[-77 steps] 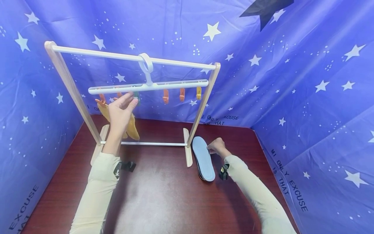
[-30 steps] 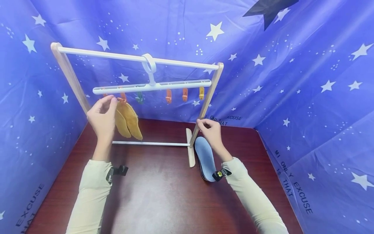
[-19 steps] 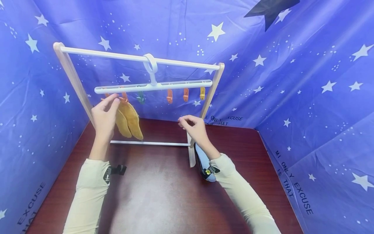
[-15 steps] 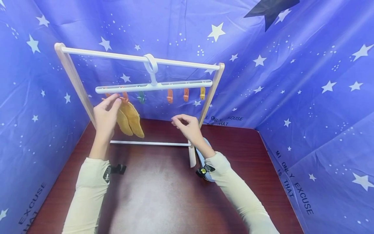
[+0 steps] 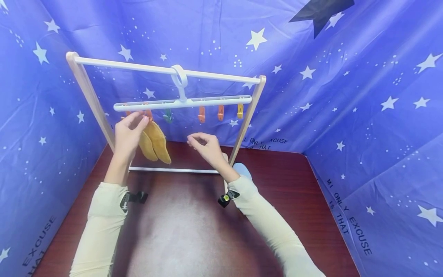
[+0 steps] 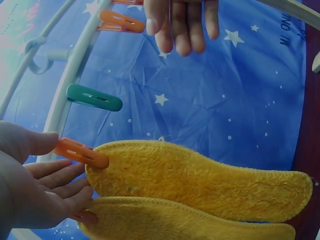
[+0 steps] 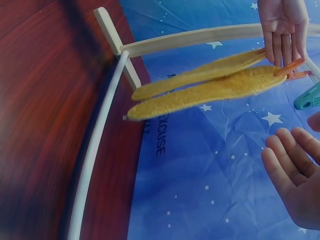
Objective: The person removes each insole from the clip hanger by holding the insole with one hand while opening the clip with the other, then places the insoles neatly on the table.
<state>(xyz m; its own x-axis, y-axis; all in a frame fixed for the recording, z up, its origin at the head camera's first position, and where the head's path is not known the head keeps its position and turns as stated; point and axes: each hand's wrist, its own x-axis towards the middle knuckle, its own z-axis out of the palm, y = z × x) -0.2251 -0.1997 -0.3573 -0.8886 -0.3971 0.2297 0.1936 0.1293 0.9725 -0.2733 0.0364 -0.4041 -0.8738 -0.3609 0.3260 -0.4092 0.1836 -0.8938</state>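
Observation:
My left hand is raised to the left half of the white clip hanger. Its thumb and fingers pinch an orange clip, which bites the end of a yellow fuzzy insole. A second yellow insole hangs beside it from another orange clip, partly hidden by the hand. My right hand is in the air right of the insoles, fingers loosely bent with nothing in them. Between the hands, above, hangs a green clip holding nothing.
The hanger hooks over the top rail of a wood and white rack standing on a dark red table. Two orange clips and a yellow clip hang at right. A light blue insole lies beyond my right wrist. Starry blue cloth surrounds the table.
My left hand has moved from the green clip back to the orange clip on the yellow insole. My right hand has left the blue insole, rising and travelling left toward the hanging insoles.

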